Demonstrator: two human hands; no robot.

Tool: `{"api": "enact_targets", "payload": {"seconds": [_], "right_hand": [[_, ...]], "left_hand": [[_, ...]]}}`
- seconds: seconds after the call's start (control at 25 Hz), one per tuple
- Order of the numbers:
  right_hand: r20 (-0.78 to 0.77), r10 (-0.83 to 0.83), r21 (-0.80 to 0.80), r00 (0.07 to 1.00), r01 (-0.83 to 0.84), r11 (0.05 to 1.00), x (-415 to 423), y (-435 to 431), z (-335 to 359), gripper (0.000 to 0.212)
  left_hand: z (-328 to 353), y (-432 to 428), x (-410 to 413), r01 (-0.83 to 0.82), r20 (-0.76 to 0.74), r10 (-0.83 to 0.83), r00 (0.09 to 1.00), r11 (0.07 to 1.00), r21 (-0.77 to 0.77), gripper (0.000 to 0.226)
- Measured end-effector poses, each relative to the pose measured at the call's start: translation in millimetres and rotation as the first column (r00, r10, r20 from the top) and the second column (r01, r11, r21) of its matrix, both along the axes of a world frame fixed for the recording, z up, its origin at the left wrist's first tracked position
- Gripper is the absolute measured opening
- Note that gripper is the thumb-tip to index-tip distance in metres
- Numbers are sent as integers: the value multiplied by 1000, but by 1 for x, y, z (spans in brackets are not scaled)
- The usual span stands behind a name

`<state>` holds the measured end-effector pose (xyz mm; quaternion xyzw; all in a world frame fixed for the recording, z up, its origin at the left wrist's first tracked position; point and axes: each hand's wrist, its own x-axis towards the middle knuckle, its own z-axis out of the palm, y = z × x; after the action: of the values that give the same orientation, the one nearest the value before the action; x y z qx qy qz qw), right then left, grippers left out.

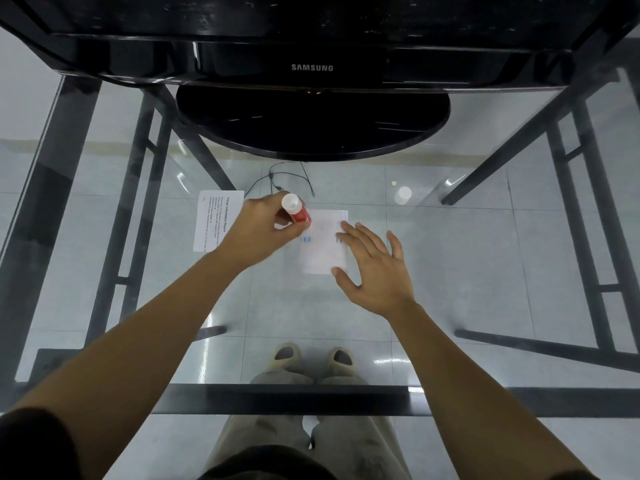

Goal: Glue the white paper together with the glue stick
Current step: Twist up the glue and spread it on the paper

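Note:
A small white paper (323, 252) with faint blue marks lies flat on the glass table. My left hand (263, 230) grips a red glue stick (297, 211) tilted over the paper's upper left corner, its white base end facing up toward me. My right hand (372, 268) rests with fingers spread on the paper's right edge, thumb at its lower right corner. A second white sheet (211, 223) with printed text lies to the left, partly hidden under my left hand. The glue stick's translucent cap (402, 195) stands apart on the glass to the right.
A black monitor with a round base (311, 126) stands at the back of the glass table (467, 271). Black table legs and a thin cable show through the glass. A dark frame bar (284, 398) runs along the near edge.

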<state>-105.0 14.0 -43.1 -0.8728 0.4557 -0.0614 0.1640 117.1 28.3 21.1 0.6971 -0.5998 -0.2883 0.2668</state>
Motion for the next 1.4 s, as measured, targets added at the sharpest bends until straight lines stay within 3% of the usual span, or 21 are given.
{"api": "enact_targets", "payload": {"seconds": [0.12,0.28,0.56,0.76,1.0,1.2,1.4], "right_hand": [[4,-2,1,1000,2,1000,0,0,1,57],[25,-3,-5,1000,3,1000,0,1,3,57],[10,6,6,1000,-6,1000,0,1,2,57],[57,-16,12,998,16,1000,0,1,3,53],[75,-14,13,997,13,1000,-1,2,4,47],[53,-28,-8,998,29,1000,-1,2,6,49],[25,-30,-13,999,30,999,0,2,7,52]], "left_hand": [[-1,20,-12,101,-99,-103,990,995,-20,25],[-3,27,-19,239,-111,-236,965,971,15,21],[1,-20,5,46,-14,-47,999,997,-56,23],[-4,12,-19,272,-83,-272,959,962,-6,19],[2,-30,-3,45,20,-45,999,999,-23,27],[-5,1,-22,216,-74,-215,974,976,0,20],[-1,-29,-16,76,-30,-76,997,997,-19,24]]}}
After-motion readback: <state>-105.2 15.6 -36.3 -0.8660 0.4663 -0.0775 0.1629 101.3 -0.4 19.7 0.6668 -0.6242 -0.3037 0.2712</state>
